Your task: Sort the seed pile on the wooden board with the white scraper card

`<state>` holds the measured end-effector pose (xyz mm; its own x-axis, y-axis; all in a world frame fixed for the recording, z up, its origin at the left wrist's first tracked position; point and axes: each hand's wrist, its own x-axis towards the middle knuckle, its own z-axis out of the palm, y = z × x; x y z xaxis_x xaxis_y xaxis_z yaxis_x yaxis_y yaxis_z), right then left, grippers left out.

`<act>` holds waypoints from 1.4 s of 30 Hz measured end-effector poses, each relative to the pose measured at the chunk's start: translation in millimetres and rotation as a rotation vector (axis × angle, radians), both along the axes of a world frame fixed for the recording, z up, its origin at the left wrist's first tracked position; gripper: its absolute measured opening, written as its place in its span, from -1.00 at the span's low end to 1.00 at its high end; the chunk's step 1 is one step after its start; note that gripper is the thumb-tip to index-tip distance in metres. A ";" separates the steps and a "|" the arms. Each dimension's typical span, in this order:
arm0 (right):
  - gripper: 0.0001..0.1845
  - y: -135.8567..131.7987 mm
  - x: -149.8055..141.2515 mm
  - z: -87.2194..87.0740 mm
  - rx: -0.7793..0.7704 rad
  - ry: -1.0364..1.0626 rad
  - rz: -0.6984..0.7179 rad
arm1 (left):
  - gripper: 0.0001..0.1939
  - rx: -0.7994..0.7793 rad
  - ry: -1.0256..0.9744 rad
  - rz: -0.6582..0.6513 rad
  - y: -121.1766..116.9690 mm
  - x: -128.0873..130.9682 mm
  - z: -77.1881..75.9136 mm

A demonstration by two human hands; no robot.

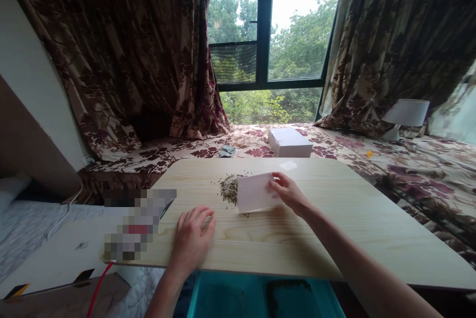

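My right hand (292, 191) pinches the right edge of a white card (255, 193) between thumb and fingers. The card stands tilted on the light wooden table (316, 238), its left side against a pile of small greenish-brown seeds (228, 190). Part of the pile is hidden behind it, and a few loose seeds lie by its lower edge. My left hand (194, 234) rests on the table top, palm down with fingers loosely spread, nearer to me than the seeds and holding nothing.
A small white paper (288, 165) lies at the table's far side. Beyond stand a white box (290, 142) and a lamp (407, 114) on the flowered window seat. A blurred-out item (137, 229) is at the left with a red cable (98, 288). Below the front edge sits a teal bin (223, 298).
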<state>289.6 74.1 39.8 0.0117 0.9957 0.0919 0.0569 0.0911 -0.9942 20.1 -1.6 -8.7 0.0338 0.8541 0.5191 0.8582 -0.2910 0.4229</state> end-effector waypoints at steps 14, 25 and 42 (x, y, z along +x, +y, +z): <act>-0.77 3.6 9.7 3.8 -0.096 -0.075 0.149 | -0.80 0.005 0.024 -0.006 1.3 -0.4 -2.0; -0.74 -11.3 25.8 12.1 -0.176 -0.169 0.263 | -0.80 0.001 0.039 -0.001 2.3 -0.6 -4.0; -0.61 -41.4 41.5 31.6 -0.191 -0.116 0.284 | -0.79 -0.005 0.032 0.001 2.0 -1.7 -3.3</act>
<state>331.1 32.7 71.4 -0.2673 0.9571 -0.1118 0.1699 -0.0674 -0.9832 18.4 0.4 -12.0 0.0492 0.8568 0.5134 0.8715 -0.2879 0.3969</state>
